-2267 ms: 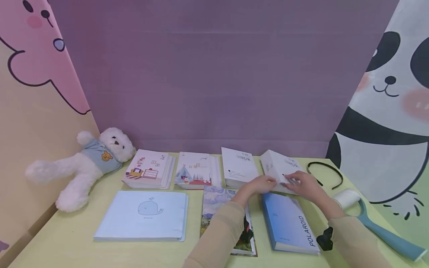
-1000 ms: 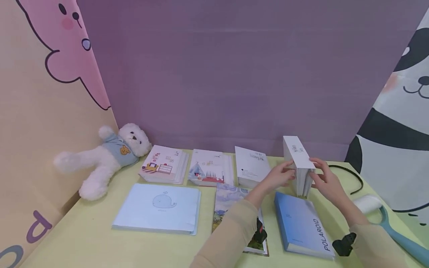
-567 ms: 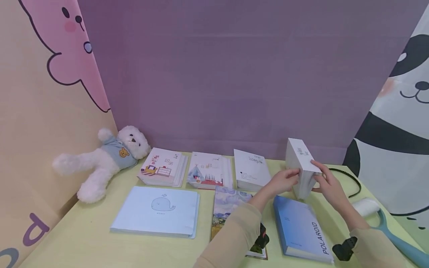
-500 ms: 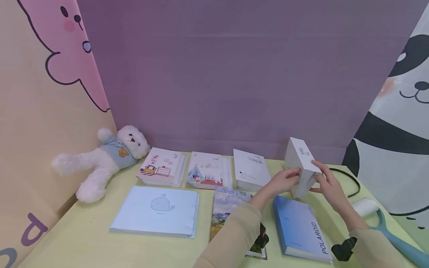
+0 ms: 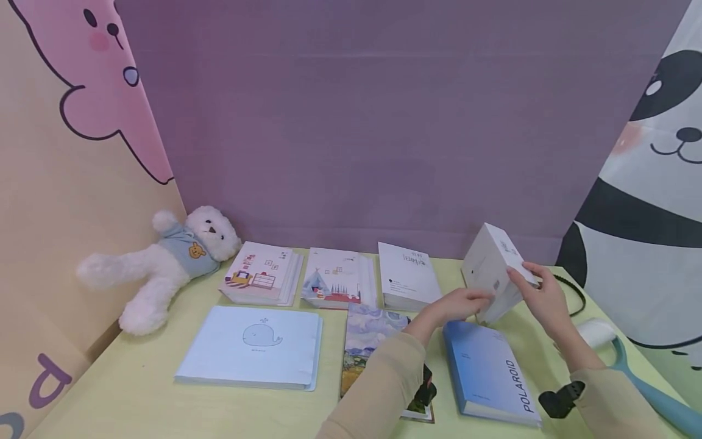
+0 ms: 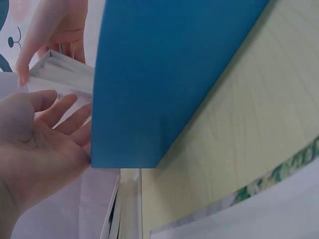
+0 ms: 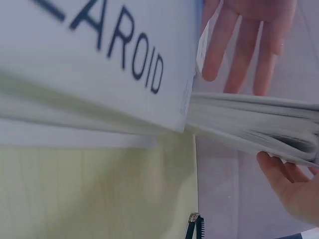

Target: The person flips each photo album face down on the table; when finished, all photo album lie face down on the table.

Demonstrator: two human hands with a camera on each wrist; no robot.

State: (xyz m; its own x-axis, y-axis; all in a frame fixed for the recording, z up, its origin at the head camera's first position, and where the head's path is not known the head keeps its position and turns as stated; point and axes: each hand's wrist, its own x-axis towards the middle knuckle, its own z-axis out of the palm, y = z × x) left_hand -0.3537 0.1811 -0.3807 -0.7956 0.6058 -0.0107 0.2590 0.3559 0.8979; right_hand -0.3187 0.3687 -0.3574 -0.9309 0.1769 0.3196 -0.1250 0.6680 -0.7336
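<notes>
A thick white book (image 5: pixel 485 271) stands tilted on its edge at the back right of the table. My right hand (image 5: pixel 543 299) grips its right side, thumb on the upright edge and fingers behind. My left hand (image 5: pixel 463 305) has its fingertips at the lower left of the cover; in the left wrist view that left hand (image 6: pixel 45 139) lies palm up, fingers extended and loose. In the right wrist view the book's pages (image 7: pixel 259 119) are slightly parted, between the left hand (image 7: pixel 244 45) and the right hand (image 7: pixel 294 189). Just in front lies a blue POLAROID book (image 5: pixel 488 372).
Along the back lie another white book (image 5: pixel 408 274) and two illustrated books, one with a tent (image 5: pixel 334 277), one with furniture (image 5: pixel 260 271). A whale-cover book (image 5: pixel 252 347) and a painting-cover book (image 5: pixel 364 341) lie in front. Around them are a plush bear (image 5: pixel 186 247), black headband (image 5: pixel 576 292) and lint roller (image 5: pixel 595 335).
The white book has been raised onto its edge from lying tilted, then turned so its cover shows more to the left. My left fingers have loosened from its edge; my right hand keeps its grip.
</notes>
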